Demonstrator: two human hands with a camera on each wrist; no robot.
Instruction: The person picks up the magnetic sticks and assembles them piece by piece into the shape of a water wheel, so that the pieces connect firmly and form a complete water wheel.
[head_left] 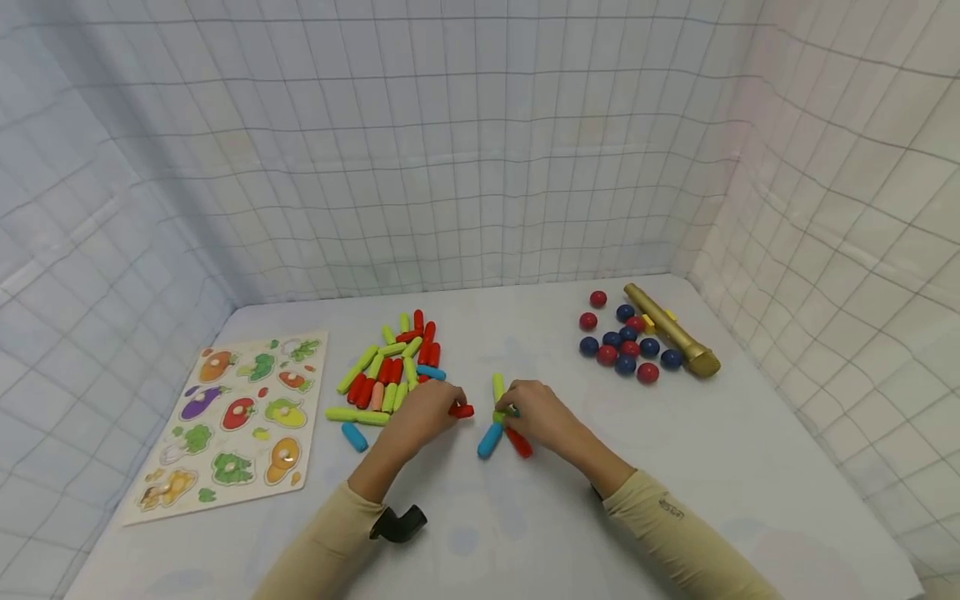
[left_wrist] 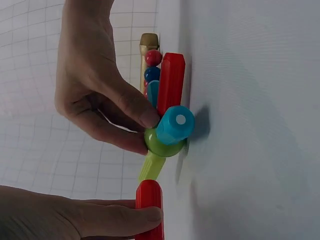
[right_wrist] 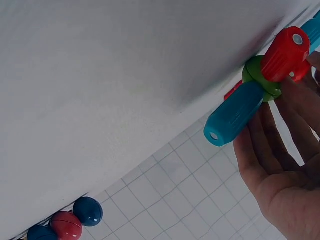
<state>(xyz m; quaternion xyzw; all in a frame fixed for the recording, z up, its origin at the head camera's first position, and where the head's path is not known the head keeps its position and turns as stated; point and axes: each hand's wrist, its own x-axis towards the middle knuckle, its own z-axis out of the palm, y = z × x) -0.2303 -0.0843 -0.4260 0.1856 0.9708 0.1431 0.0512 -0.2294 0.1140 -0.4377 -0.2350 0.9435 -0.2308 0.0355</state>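
Note:
My left hand (head_left: 429, 414) pinches a short red grooved stick (head_left: 462, 411) between thumb and fingers, as the left wrist view also shows. Just right of it, my right hand (head_left: 542, 412) grips a green ball (left_wrist: 165, 144) low at the tabletop. Sticks point out of this ball in several directions: a blue one (head_left: 491, 440), a red one (head_left: 519, 442) and a lime one (head_left: 498, 386). Another blue stick (right_wrist: 235, 115) juts toward the camera in the right wrist view. A gap separates the left hand's stick from the ball in the left wrist view.
Loose red, lime and blue sticks (head_left: 390, 372) lie behind the left hand. A vegetable puzzle board (head_left: 251, 446) rests at the left. Red and dark blue balls (head_left: 628, 350) cluster at the back right beside a gold tube (head_left: 667, 327). Gridded white cloth (head_left: 487, 167) walls the table.

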